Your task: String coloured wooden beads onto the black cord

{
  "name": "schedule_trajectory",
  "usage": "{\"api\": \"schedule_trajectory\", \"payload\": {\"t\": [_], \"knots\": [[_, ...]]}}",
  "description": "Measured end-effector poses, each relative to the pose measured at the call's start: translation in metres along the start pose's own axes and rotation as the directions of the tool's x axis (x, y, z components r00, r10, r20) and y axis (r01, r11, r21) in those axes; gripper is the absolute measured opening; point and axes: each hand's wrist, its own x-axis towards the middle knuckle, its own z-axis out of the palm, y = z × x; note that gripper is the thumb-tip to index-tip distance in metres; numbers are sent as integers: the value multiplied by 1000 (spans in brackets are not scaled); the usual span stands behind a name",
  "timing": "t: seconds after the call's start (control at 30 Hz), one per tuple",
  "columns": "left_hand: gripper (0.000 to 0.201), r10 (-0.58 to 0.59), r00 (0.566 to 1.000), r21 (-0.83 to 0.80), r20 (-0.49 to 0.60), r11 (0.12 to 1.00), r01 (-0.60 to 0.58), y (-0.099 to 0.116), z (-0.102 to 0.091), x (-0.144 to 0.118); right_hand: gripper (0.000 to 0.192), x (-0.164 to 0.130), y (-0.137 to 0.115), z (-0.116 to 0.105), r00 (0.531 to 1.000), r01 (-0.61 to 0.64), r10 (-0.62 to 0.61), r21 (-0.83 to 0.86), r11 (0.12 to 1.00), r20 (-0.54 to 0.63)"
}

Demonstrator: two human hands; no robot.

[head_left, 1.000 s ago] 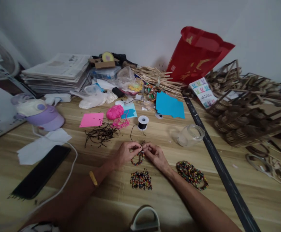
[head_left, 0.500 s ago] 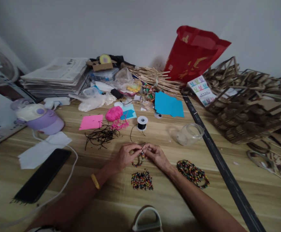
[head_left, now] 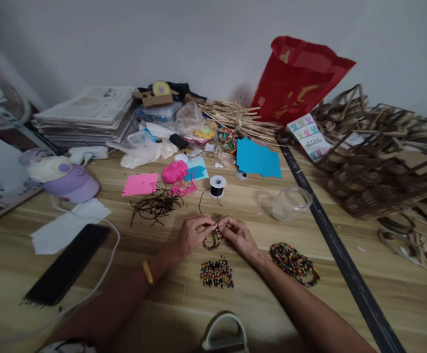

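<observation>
Between my hands hangs a small beaded bracelet [head_left: 212, 241] of multicoloured beads on black cord. My left hand [head_left: 195, 233] pinches the cord at the top of the loop. Close against it, my right hand [head_left: 238, 237] pinches the cord from the other side, fingertips nearly touching. A dark cord end [head_left: 216, 219] sticks up above the fingers. Below the bracelet lies a patch of loose beads [head_left: 216, 273] on the wooden table. Right of my right forearm rests a heap of beaded strands [head_left: 294, 264]. The exact grip is partly hidden by my fingers.
Beyond my hands stand a spool of black cord [head_left: 217, 187] and a glass jar [head_left: 290, 204]. Cut black cords [head_left: 156, 206] and pink yarn [head_left: 174, 171] lie left of the spool. A phone [head_left: 66, 264] is at left; woven baskets [head_left: 367, 189] crowd the right.
The bracelet loop has turned slightly and shows rounder below my fingers. Both hands stay together at the cord. The whole view has shifted a little.
</observation>
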Motion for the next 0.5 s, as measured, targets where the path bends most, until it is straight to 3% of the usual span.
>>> {"api": "schedule_trajectory", "payload": {"t": [0.1, 0.23, 0.33, 0.5], "knots": [[14, -46, 999, -32, 13, 998, 46, 2, -2, 0, 26, -1, 3, -1, 996, 13, -20, -74, 997, -87], [14, -198, 978, -50, 59, 978, 201, 5, -2, -1, 20, -3, 3, -4, 982, 24, -61, -202, 979, -176], [17, -325, 940, -191, 104, 921, 339, 1, 1, -2, 19, -5, 0, -4, 984, 41, -84, -255, 966, -160], [32, -417, 888, -423, 195, 781, 459, -9, 5, 0, 24, -4, -1, -3, 992, 68, -84, -161, 985, -93]]}}
